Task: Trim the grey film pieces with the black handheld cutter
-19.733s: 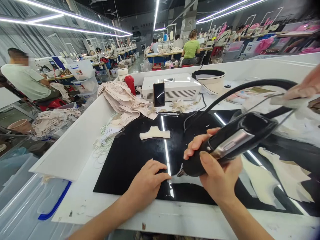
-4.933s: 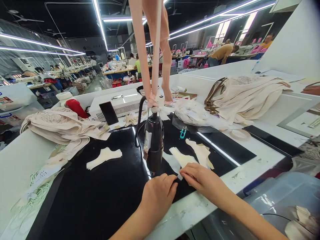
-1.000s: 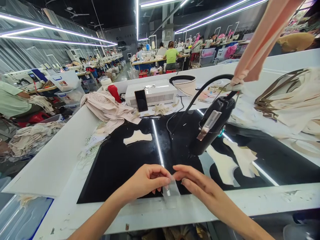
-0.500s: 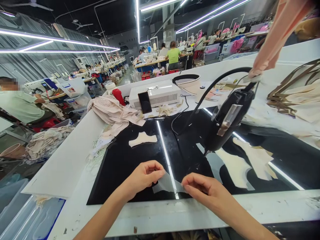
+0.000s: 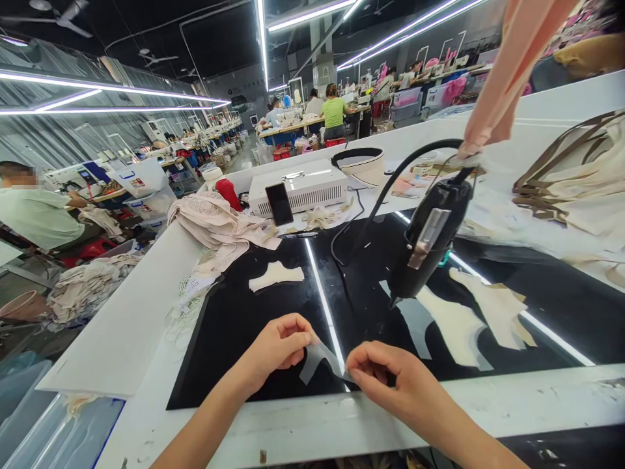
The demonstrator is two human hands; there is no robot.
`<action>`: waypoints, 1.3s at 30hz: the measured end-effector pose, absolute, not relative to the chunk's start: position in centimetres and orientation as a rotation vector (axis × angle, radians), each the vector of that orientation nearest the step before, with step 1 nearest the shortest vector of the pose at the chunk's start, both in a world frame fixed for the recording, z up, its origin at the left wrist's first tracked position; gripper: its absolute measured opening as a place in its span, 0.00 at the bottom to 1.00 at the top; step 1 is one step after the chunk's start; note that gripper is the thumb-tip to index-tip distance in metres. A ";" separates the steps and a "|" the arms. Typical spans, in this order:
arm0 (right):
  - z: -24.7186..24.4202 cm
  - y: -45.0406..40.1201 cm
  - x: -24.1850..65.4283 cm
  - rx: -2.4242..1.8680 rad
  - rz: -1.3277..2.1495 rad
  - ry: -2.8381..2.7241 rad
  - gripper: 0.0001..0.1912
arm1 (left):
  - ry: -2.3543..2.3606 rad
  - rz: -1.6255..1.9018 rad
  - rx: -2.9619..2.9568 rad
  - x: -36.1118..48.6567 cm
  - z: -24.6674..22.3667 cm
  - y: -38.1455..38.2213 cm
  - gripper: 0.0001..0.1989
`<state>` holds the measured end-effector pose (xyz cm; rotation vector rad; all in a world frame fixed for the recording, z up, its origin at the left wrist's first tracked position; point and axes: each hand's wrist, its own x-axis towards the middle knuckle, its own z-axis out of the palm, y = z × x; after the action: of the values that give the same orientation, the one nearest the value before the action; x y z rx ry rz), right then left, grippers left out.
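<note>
A thin translucent film piece [image 5: 317, 359] is stretched between my hands above the black tabletop panel [image 5: 234, 352]. My left hand [image 5: 283, 345] pinches its upper left corner between thumb and fingers. On the other side, my right hand [image 5: 388, 374] pinches the film's right end. To the right stands a black hot-air gun [image 5: 427, 241] on its hose, nozzle pointing down. Beneath and beyond it lie cream fabric pieces [image 5: 452, 326] on more translucent film [image 5: 413, 319]. Another cream cut piece [image 5: 276, 275] rests farther off on the panel.
A white vented box [image 5: 297, 192] with a phone [image 5: 279, 203] leaning on it stands at the back. Beige fabric [image 5: 209, 225] is heaped at the left, strips and fabric [image 5: 576, 182] at the right. A co-worker [image 5: 36, 208] sits beyond the left edge.
My right hand has moved slightly left, nearer my left hand, and the film now sags and folds more between them. The whole view has shifted a little.
</note>
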<state>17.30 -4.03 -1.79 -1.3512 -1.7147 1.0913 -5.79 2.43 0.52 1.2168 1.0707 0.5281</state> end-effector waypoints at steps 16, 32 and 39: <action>-1.0 -3.5 16.1 -1.095 1.331 -1.604 0.16 | 0.648 0.586 1.334 -4.2 1.6 2.2 0.22; -3.1 -2.2 16.7 -1.388 0.539 -2.028 0.09 | 0.823 0.467 2.142 -6.4 -1.1 3.9 0.15; -4.5 -1.5 16.3 -1.423 0.363 -2.136 0.10 | 0.870 0.563 2.308 -7.3 -2.0 3.9 0.13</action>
<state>16.30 -1.46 -4.48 -1.4225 -2.1357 0.3635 -7.33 3.86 -1.98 2.3083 0.8705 0.5633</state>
